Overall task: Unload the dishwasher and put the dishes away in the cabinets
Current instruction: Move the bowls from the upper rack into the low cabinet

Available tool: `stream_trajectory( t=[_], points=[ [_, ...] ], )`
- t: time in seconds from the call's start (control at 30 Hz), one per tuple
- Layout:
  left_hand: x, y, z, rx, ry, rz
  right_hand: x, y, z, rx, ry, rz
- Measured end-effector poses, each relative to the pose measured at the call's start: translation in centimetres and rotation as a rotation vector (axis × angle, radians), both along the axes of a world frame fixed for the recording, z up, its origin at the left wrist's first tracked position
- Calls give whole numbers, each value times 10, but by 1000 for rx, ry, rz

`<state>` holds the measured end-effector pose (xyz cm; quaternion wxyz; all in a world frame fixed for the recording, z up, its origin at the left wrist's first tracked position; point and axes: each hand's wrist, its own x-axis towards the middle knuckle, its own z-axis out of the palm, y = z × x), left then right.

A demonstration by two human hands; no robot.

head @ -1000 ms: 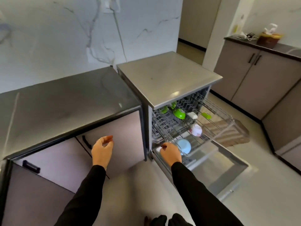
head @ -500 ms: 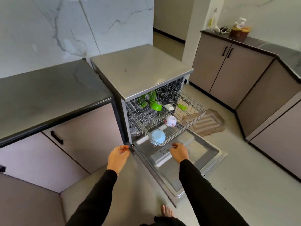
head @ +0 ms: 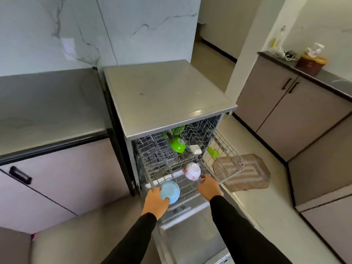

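The light blue bowl sits in the front left corner of the pulled-out dishwasher rack, tilted on edge, its opening facing away into the rack. The left hand holds its near rim, thumb on the outside. The right hand reaches toward the white flowered bowl; its fingers are hidden, so I cannot tell its grip.

We see a brushed, matt metal dishwasher top over a wire rack. The blue bowl looks glossy, the wall polished marble.
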<state>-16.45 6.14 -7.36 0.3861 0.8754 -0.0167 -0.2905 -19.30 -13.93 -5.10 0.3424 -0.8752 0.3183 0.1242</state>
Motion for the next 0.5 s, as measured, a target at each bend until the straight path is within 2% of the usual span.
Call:
stream_trajectory(
  t=[0.23,0.33,0.43,0.5],
  points=[
    [74,-82,-54,258,-116,-198,86,-57,-58,-77,52,243],
    [89,-97,-94,427,-60,-337,104,-69,-92,-142,118,362],
    [93,-103,-137,569,54,-415,117,-81,-126,-154,164,394],
    [92,-105,-158,654,56,-449,124,-88,-144,-160,198,411]
  ],
)
